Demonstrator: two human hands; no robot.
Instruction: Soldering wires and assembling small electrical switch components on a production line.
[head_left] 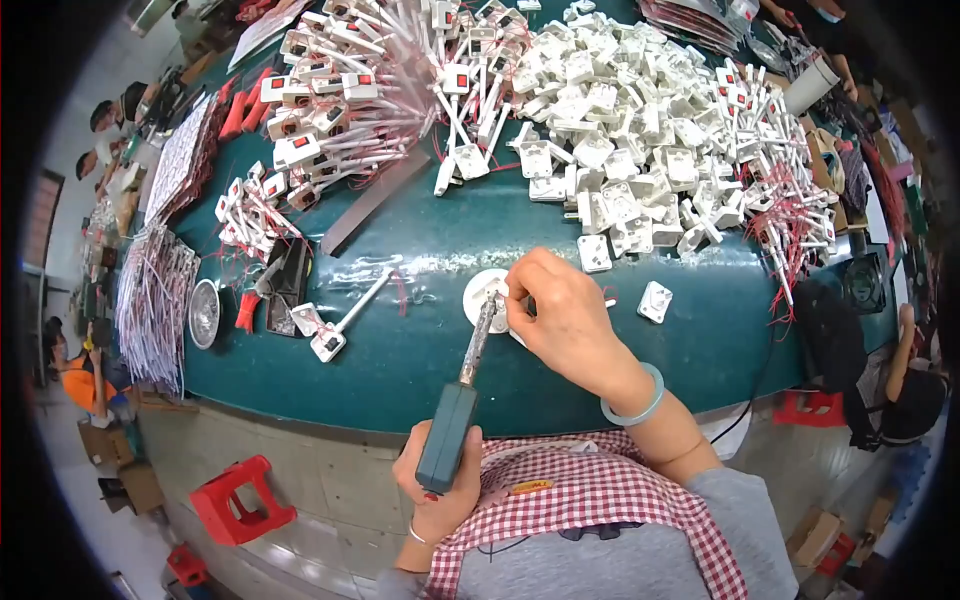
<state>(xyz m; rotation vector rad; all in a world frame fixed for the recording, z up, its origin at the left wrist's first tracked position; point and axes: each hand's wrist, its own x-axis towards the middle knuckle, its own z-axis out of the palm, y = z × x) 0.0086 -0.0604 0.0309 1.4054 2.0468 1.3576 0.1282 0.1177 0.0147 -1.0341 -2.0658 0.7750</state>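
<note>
My left hand [440, 492] is wrapped round the dark green handle of a soldering iron [448, 435]. Its metal barrel points up and away, and the tip lies over a round white piece [477, 291] on the table. Close beside that tip, my right hand [562, 308] is closed in a pinch; its fingers hide whatever they hold and part of the round piece. To the left lies a white plastic housing [327, 345] with a white stem and thin red wire. A small white housing part [655, 302] lies to the right of my right hand.
White housing parts [640, 150] form a large heap at the back of the green table [480, 380]. Bundles of wired pieces with red switches [330, 115] flank it. A metal bowl [204, 313] and black box [289, 285] sit left. A red stool [240, 500] stands on the floor.
</note>
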